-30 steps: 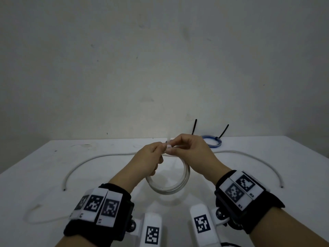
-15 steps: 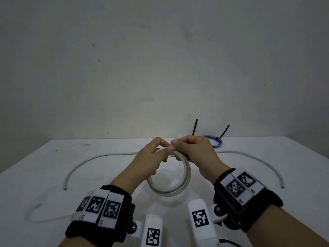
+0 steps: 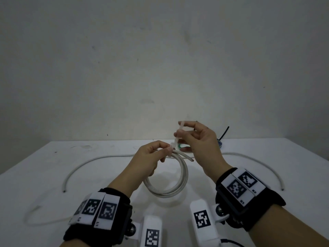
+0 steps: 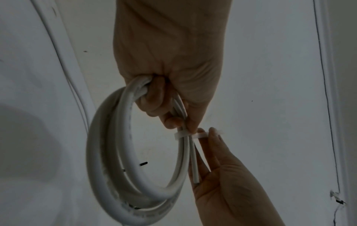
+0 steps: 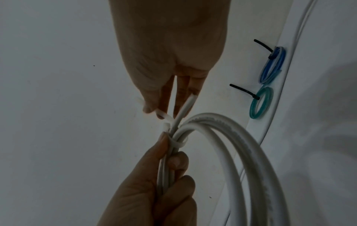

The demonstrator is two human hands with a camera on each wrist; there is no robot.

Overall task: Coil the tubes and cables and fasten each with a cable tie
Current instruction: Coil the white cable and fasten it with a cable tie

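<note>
A white cable coil [image 3: 185, 177] hangs above the table, held at its top by my left hand [image 3: 166, 148], whose fingers curl round the bundled turns [image 4: 154, 94]. A white cable tie [image 4: 181, 134] loops round the turns just beyond my left fingertips, with its head [image 5: 166, 126] against the bundle. My right hand [image 3: 179, 130] pinches the tie's tail [image 3: 178, 136] and holds it up and away from the coil. The cable's free end [image 3: 191, 159] sticks out to the right of the tie.
A long white tube [image 3: 99, 159] arcs across the white table behind the coil and ends at the right [image 3: 282, 188]. A thin clear tube [image 3: 35, 218] lies at the near left. A blue coil [image 5: 274, 65] and a green coil [image 5: 260, 104], each with a black tie, lie at the back.
My right hand has risen, drawing the tie's tail up out of its head, and the loop has closed round the coil. My left hand keeps its hold.
</note>
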